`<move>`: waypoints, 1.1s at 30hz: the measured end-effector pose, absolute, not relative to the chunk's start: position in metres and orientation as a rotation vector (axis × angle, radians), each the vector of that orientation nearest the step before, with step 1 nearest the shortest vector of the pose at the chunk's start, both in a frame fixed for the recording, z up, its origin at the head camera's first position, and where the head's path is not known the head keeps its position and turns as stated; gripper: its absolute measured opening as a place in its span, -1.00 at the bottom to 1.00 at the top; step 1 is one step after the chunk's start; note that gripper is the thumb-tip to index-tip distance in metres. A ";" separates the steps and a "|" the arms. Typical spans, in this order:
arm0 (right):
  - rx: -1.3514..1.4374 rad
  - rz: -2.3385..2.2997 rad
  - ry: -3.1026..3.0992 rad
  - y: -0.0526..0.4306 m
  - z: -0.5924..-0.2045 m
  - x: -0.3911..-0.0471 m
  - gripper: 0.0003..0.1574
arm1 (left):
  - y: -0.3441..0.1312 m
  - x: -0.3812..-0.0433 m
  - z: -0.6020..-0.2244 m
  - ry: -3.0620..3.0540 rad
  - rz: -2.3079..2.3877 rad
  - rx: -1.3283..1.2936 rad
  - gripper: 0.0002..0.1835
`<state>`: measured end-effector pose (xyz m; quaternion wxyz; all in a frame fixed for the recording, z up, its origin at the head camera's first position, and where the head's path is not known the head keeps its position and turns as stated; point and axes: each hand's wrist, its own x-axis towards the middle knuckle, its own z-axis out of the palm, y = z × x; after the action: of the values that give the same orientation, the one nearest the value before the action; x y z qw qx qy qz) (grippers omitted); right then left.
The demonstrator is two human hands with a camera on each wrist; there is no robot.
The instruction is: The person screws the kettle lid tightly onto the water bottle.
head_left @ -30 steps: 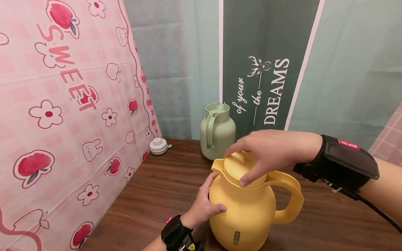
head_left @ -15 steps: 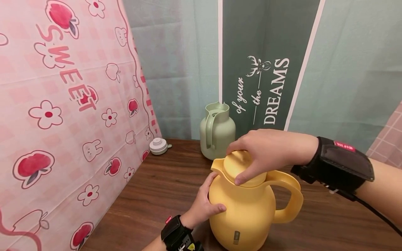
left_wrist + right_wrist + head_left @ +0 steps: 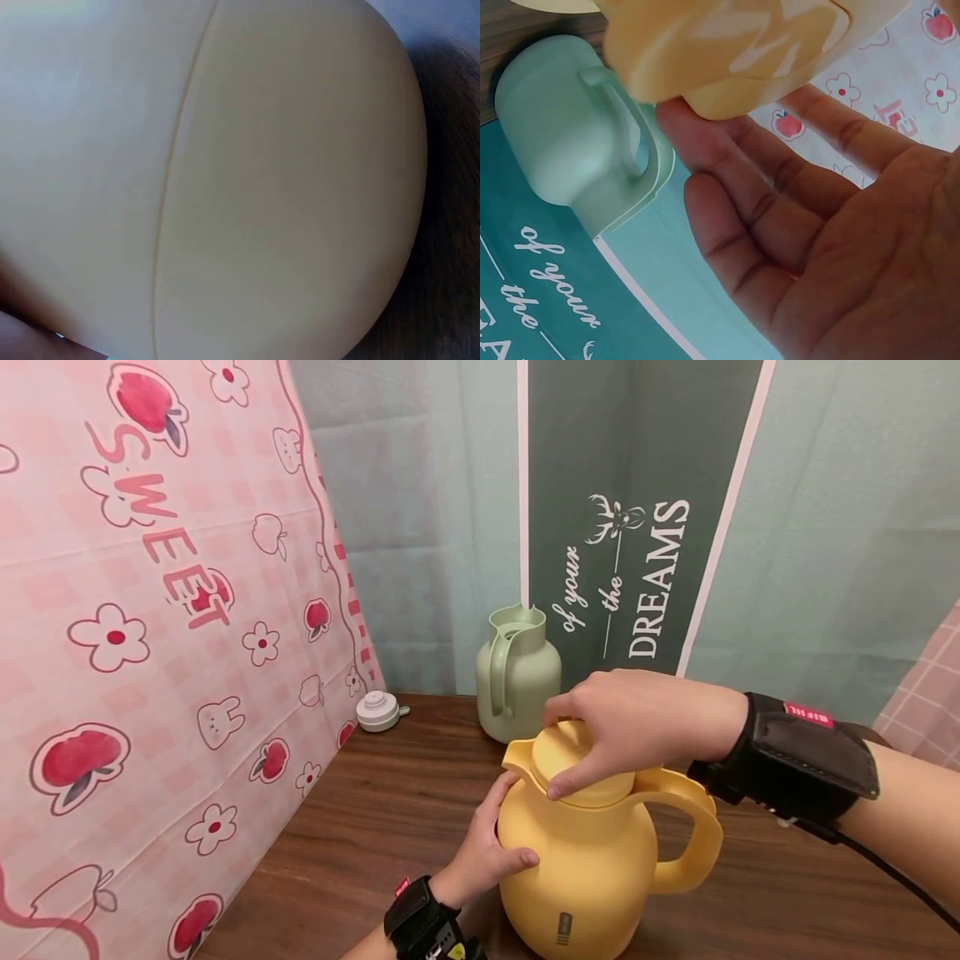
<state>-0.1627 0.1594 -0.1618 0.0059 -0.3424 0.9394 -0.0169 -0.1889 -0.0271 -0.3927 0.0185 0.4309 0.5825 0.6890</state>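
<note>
A yellow vacuum jug (image 3: 577, 868) stands upright on the brown wooden table, its spout to the left and its handle to the right. My left hand (image 3: 486, 852) holds the jug's left side, thumb in front and fingers behind. From above, my right hand (image 3: 645, 718) grips the round yellow lid (image 3: 558, 756), which sits in the jug's mouth. Its thumb lies on the lid's near edge and the other fingers reach over the far side. The right wrist view shows fingertips (image 3: 690, 135) touching the lid's underside edge. Mostly the jug's body (image 3: 292, 180) fills the left wrist view.
Behind the yellow jug stands a pale green jug (image 3: 517, 685), its mouth uncovered. A white lid (image 3: 378, 711) with a small tab lies at the table's back left. Pink printed cloth (image 3: 172, 652) hangs on the left, and a green cloth (image 3: 480, 510) hangs behind.
My right hand has turned slightly leftward over the lid, its thumb sliding along the near edge toward the spout. The left hand and the jug stay in place.
</note>
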 end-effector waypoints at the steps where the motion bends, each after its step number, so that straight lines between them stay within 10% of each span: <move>1: -1.071 -0.045 2.949 0.159 -0.162 -0.163 -0.31 | -0.027 -0.189 -0.393 1.806 2.141 1.339 -0.12; 33: -0.977 -0.041 3.036 0.157 -0.169 -0.164 -0.27 | -0.025 -0.190 -0.395 1.808 2.155 1.339 -0.11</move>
<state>-0.1637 0.1570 -0.1688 -0.0240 -0.3061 0.9516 -0.0129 -0.1895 -0.0250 -0.3949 0.0130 0.4297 0.5803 0.6917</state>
